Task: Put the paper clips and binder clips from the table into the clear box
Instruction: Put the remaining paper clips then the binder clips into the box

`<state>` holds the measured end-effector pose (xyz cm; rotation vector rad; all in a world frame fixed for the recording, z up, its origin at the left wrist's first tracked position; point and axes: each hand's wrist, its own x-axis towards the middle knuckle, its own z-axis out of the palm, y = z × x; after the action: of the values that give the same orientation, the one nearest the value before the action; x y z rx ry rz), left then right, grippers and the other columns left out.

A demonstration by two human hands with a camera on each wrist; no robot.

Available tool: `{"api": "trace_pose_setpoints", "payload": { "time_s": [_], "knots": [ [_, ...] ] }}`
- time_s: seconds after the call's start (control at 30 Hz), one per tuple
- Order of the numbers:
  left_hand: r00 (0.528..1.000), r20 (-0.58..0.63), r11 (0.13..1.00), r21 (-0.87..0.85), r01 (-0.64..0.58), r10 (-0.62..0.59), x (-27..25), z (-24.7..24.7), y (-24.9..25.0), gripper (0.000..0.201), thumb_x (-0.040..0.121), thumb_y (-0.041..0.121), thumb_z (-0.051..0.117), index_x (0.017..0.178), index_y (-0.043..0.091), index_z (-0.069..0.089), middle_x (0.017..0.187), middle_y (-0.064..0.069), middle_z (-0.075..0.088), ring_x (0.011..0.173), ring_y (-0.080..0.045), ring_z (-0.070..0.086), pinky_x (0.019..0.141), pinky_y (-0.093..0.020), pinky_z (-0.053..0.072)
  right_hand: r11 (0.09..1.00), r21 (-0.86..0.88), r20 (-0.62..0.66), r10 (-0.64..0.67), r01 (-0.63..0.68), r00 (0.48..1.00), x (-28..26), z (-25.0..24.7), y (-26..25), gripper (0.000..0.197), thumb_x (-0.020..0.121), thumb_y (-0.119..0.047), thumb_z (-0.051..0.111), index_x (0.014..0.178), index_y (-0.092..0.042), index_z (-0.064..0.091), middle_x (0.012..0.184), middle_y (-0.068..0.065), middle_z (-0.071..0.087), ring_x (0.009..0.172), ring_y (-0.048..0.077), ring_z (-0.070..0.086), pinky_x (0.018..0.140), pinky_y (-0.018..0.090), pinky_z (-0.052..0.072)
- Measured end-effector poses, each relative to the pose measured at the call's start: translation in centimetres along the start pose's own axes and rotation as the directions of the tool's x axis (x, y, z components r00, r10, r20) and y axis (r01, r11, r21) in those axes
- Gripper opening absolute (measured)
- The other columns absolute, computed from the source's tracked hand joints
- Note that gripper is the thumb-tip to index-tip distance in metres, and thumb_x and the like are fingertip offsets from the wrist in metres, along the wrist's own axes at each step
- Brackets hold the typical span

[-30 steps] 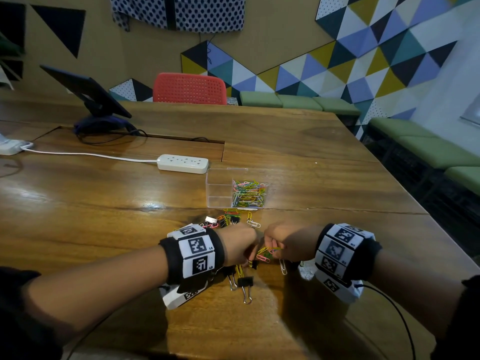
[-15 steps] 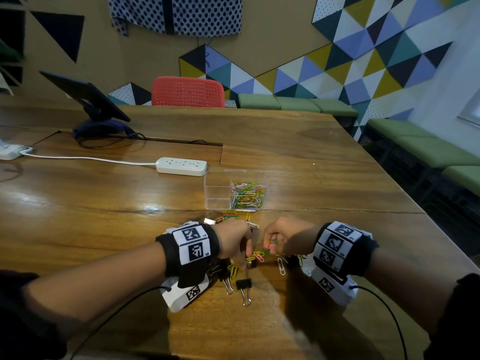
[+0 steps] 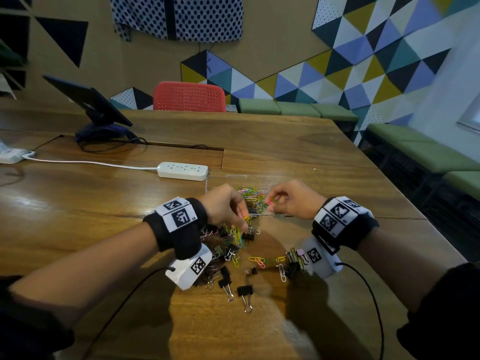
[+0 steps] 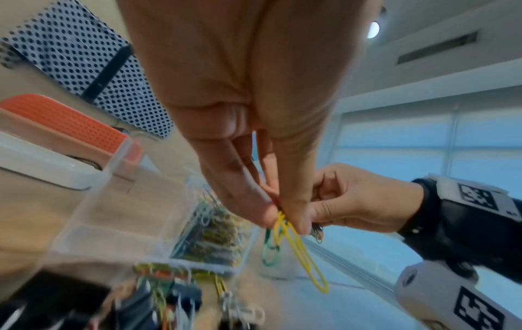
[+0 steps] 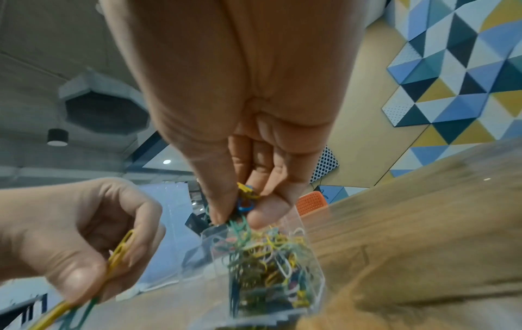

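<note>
We held both hands raised at the clear box [image 3: 226,183], which stood at 12 o'clock from the clips left on the table [image 3: 337,157]. Our right hand [image 3: 293,200] pinched a small bunch of paper clips [image 5: 244,201] directly over the heap already inside the box's right compartment, so it was the nearer hand for the release. Our left hand [image 3: 226,206] pinched a yellow paper clip [image 4: 299,247] and a green one, their long axes hanging downward, just short of the box's near wall; the box lay at 12 o'clock from that grip. Binder clips [image 3: 245,294] remained at 6 o'clock from the box.
</note>
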<state>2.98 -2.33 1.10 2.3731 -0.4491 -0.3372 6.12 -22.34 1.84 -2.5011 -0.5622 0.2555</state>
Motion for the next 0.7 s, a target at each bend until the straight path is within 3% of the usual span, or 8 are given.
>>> {"api": "trace_pose_setpoints", "payload": {
  "time_s": [0.13,0.2,0.27,0.37,0.47,0.57,0.7],
  "knots": [
    [0.982,-0.188,0.997,-0.081,-0.017,0.001,1.4,-2.3,0.0,0.015,0.071,0.013,0.076,0.076,0.016,0.062,0.074,0.002,0.062,0.069,-0.011,0.059,0.071,-0.025,0.052,0.999,0.047,-0.132,0.002,0.004,0.991,2.0,-0.9,-0.7,0.012,0.081,-0.014,0.069,0.093,-0.014,0.066,0.064,-0.004,0.06,0.045,-0.005,0.052,0.058,0.014,0.046],
    [0.956,-0.293,0.994,-0.1,-0.044,0.012,2.4,-3.1,-0.2,0.017,0.069,0.012,0.078,0.073,0.015,0.063,0.068,0.002,0.062,0.062,-0.01,0.058,0.066,-0.026,0.051,0.999,0.039,-0.196,0.013,-0.005,0.981,3.2,-0.8,-1.1,0.014,0.08,-0.014,0.07,0.094,-0.013,0.068,0.069,-0.001,0.062,0.059,0.003,0.059,0.065,0.022,0.051],
    [0.917,-0.399,0.995,-0.084,-0.062,0.024,3.3,-3.5,-0.4,0.018,0.068,0.012,0.08,0.07,0.017,0.063,0.063,0.006,0.06,0.056,-0.005,0.054,0.058,-0.017,0.046,1.0,-0.025,-0.254,0.01,-0.016,0.967,4.2,-0.6,-1.5,0.016,0.08,-0.016,0.07,0.095,-0.015,0.069,0.086,0.003,0.066,0.078,0.016,0.062,0.079,0.032,0.053],
    [0.864,-0.503,0.995,-0.07,-0.071,0.027,4.6,-3.4,-0.7,0.016,0.069,0.015,0.08,0.074,0.015,0.065,0.061,0.01,0.057,0.054,-0.002,0.048,0.051,-0.011,0.037,0.982,-0.187,-0.273,-0.037,-0.016,0.961,5.0,0.0,-1.9,0.018,0.083,-0.019,0.067,0.101,-0.016,0.069,0.095,-0.001,0.063,0.086,0.011,0.055,0.082,0.024,0.045],
    [0.83,-0.558,0.995,-0.059,-0.077,0.031,5.4,-3.3,-0.6,0.014,0.069,0.015,0.08,0.075,0.013,0.067,0.062,0.01,0.057,0.057,-0.003,0.05,0.051,-0.007,0.038,0.951,-0.308,-0.229,-0.089,0.014,0.969,5.7,0.7,-2.0,0.018,0.085,-0.019,0.064,0.101,-0.015,0.069,0.097,0.0,0.066,0.089,0.015,0.057,0.084,0.025,0.046],
    [0.827,-0.561,0.997,-0.034,-0.075,0.043,5.9,-3.2,-0.5,0.014,0.069,0.015,0.08,0.073,0.014,0.066,0.062,0.009,0.057,0.059,-0.006,0.051,0.054,-0.012,0.039,0.93,-0.367,-0.176,-0.1,0.029,0.979,6.1,1.0,-1.9,0.018,0.083,-0.019,0.066,0.1,-0.015,0.069,0.101,0.005,0.069,0.094,0.021,0.061,0.086,0.033,0.049],
    [0.832,-0.55,0.997,0.013,-0.071,0.067,6.3,-3.3,-0.5,0.015,0.07,0.016,0.079,0.072,0.016,0.064,0.062,0.007,0.057,0.062,-0.01,0.053,0.054,-0.013,0.039,0.964,-0.264,-0.215,-0.096,0.037,0.972,6.4,1.0,-1.5,0.022,0.076,-0.019,0.074,0.097,-0.014,0.068,0.095,0.003,0.07,0.083,0.012,0.058,0.081,0.027,0.047]
  ]
}}
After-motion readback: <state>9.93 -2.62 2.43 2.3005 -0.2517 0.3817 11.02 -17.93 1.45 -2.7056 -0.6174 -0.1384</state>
